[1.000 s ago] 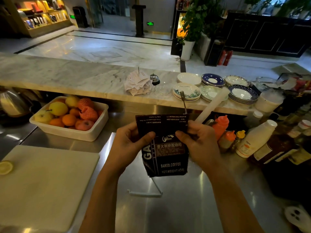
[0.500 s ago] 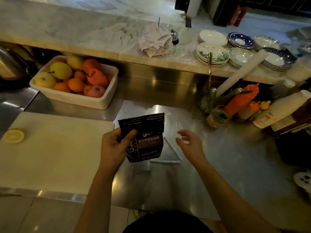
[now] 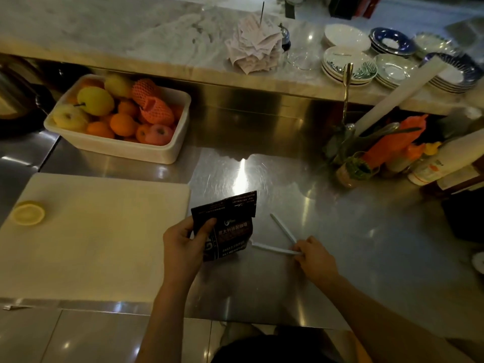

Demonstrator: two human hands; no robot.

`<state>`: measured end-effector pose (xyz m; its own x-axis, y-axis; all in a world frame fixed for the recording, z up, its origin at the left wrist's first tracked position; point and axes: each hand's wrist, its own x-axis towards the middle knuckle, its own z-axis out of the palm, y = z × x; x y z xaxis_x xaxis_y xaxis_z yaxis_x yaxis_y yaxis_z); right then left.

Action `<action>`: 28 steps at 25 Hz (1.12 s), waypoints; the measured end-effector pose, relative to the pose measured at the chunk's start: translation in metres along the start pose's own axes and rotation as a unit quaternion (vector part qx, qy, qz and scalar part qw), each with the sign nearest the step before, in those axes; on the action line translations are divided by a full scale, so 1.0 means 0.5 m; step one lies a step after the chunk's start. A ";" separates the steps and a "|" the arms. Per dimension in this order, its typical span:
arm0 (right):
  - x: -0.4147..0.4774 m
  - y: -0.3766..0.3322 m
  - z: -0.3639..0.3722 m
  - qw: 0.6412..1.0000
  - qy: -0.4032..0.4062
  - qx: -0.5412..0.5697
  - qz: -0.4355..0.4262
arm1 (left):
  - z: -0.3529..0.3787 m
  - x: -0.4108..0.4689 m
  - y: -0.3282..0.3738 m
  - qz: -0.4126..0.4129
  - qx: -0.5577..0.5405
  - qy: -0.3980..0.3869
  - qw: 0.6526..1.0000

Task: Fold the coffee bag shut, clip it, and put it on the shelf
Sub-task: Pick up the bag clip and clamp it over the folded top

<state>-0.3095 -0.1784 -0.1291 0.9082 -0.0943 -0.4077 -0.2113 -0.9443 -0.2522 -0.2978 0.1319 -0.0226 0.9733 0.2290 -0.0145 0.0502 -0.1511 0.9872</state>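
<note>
While coffee bag [image 3: 227, 229] held upright in left hand [image 3: 183, 244] beside cutting board's [image 3: 91, 231] right edge, top fold loose: risk of unrolling. Right hand [image 3: 315, 254] pinching open clip [image 3: 277, 238] at hinge on counter [image 3: 353, 244]; possible slip.

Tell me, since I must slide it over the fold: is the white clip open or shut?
Open. The white clip lies on the steel counter with two arms spread in a V, joined by the right hand.
</note>
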 end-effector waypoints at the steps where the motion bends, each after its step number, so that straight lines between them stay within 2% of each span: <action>1: 0.000 0.003 0.002 1.000 0.000 -0.001 0.004 | -0.001 0.001 0.001 0.003 0.002 0.002 1.000; 4: 0.000 0.010 0.008 0.999 0.020 0.028 0.005 | 0.002 0.004 0.006 0.008 0.000 0.010 1.000; 7: 0.002 0.014 -0.005 0.989 0.064 0.130 -0.015 | 0.017 0.000 0.009 0.002 -0.004 0.021 1.000; 11: -0.007 0.025 -0.077 0.943 0.165 0.287 -0.032 | 0.053 -0.007 0.021 0.002 -0.013 0.022 1.000; 13: -0.012 0.043 -0.136 0.923 0.184 0.334 -0.052 | 0.077 -0.007 0.034 0.007 -0.016 0.026 1.000; 17: -0.025 0.089 -0.278 0.916 0.167 0.339 -0.131 | 0.142 -0.011 0.079 0.014 -0.011 0.021 1.000; 22: -0.027 0.117 -0.439 0.906 0.149 0.277 -0.283 | 0.261 -0.020 0.159 0.025 0.014 -0.023 0.999; 28: -0.025 0.107 -0.536 0.883 0.117 0.314 -0.330 | 0.351 -0.040 0.232 0.049 0.019 -0.050 0.997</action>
<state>-0.2351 -0.3121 0.0977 0.9427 0.2788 0.1832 0.2993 -0.4646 -0.8334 -0.2721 -0.0589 0.0647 0.9913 0.1145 0.0648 -0.0403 -0.2048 0.9780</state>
